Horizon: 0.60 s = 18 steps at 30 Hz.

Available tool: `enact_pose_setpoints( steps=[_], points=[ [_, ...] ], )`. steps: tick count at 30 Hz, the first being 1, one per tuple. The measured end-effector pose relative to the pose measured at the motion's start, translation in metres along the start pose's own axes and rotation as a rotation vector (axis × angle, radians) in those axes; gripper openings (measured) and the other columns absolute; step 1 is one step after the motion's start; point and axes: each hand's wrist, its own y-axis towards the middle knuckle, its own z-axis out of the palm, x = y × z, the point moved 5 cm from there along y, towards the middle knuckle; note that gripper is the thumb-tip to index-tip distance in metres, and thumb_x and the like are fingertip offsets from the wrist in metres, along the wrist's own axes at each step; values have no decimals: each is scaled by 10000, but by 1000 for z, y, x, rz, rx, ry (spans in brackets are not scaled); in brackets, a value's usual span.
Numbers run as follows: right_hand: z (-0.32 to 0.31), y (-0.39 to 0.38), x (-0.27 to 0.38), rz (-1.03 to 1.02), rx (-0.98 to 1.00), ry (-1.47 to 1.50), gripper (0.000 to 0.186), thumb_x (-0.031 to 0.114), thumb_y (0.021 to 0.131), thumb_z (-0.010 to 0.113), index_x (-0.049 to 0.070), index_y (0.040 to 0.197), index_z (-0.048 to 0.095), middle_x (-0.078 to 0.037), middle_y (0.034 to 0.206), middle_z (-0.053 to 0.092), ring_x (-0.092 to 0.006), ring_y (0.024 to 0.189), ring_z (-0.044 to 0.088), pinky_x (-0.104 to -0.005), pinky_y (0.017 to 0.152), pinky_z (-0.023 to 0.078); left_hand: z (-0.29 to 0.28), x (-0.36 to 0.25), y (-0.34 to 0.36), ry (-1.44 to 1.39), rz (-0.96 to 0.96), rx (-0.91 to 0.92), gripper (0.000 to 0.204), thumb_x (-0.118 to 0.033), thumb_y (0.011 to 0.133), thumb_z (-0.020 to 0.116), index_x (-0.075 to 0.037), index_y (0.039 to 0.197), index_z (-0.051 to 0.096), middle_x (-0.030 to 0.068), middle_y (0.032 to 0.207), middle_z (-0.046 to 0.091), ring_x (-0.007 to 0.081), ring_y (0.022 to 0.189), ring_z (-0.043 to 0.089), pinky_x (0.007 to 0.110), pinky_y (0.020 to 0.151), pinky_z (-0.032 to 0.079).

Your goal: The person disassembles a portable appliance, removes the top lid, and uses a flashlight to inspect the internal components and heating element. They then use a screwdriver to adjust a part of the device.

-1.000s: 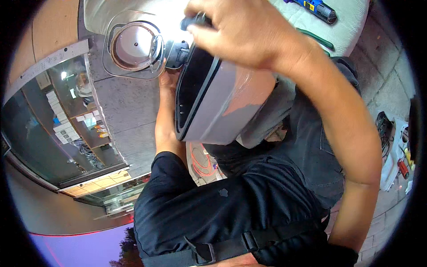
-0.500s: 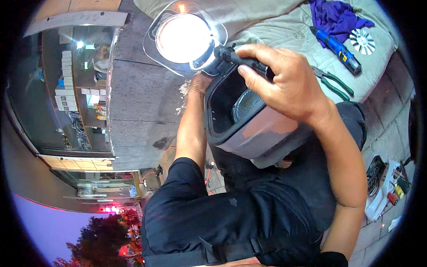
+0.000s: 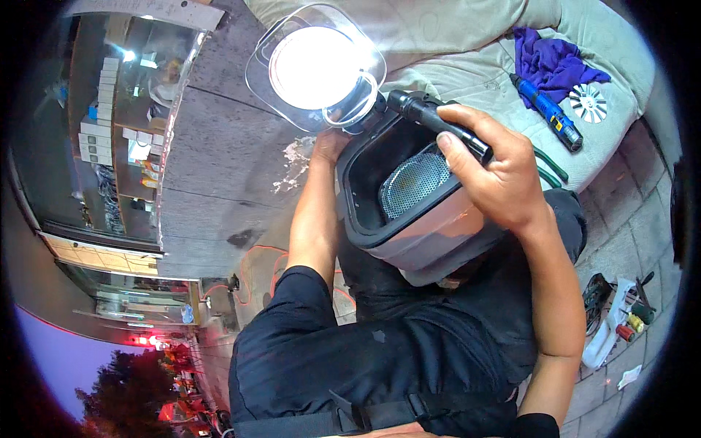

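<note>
A grey, box-like appliance (image 3: 427, 232) rests on my lap. It has a black rounded-square opening, with a perforated metal mesh (image 3: 412, 186) inside. My right hand (image 3: 504, 164) is closed around a black flashlight (image 3: 420, 112), held slantwise above the opening's right side. At the far left corner of the appliance is my left hand (image 3: 332, 144), its fingers hidden behind the rim and beneath a glaring round light (image 3: 310, 66). A clear squarish frame surrounds that light, and a pale looped cord (image 3: 358, 109) hangs by it.
A pale padded cover (image 3: 475, 87) at the far right carries a purple cloth (image 3: 551, 62), a blue pen-shaped tool (image 3: 548, 109), a white slotted disc (image 3: 588, 104) and green-handled pliers (image 3: 551, 169). A white tray (image 3: 606, 332) with tools lies on the paving. Glass-fronted shelves (image 3: 117, 139) stand left.
My right hand has shifted right and slightly nearer with the flashlight, uncovering more of the mesh. The whole view has shifted somewhat. My left hand stays at the appliance's far left corner.
</note>
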Motion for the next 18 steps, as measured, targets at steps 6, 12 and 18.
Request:
enact_pose_setpoints(
  steps=[6, 12, 18],
  points=[
    [-7, -7, 6, 104, -24, 12, 301, 95, 928, 733, -38, 1196, 703, -159, 1062, 759, -163, 921, 719, -297, 827, 553, -7, 6, 1, 27, 37, -22, 407, -238, 1000, 660, -39, 1348, 593, 127, 1268, 678, 278, 1088, 681, 428, 879, 578],
    [-2, -5, 15, 166, 3, 37, 290, 85, 948, 723, -35, 1210, 698, -125, 1033, 749, -143, 925, 694, -283, 844, 540, -40, 15, 4, 339, 181, -30, 399, -235, 983, 693, -50, 1326, 606, 113, 1240, 689, 259, 1047, 692, 413, 830, 588],
    [7, -6, 9, 81, -11, -14, 299, 91, 952, 723, -37, 1221, 691, -99, 1022, 743, -118, 893, 675, -271, 803, 539, 1, 3, -2, -94, 34, -4, 459, -274, 957, 725, -66, 1347, 600, 107, 1250, 693, 252, 1067, 701, 412, 850, 601]
  ],
)
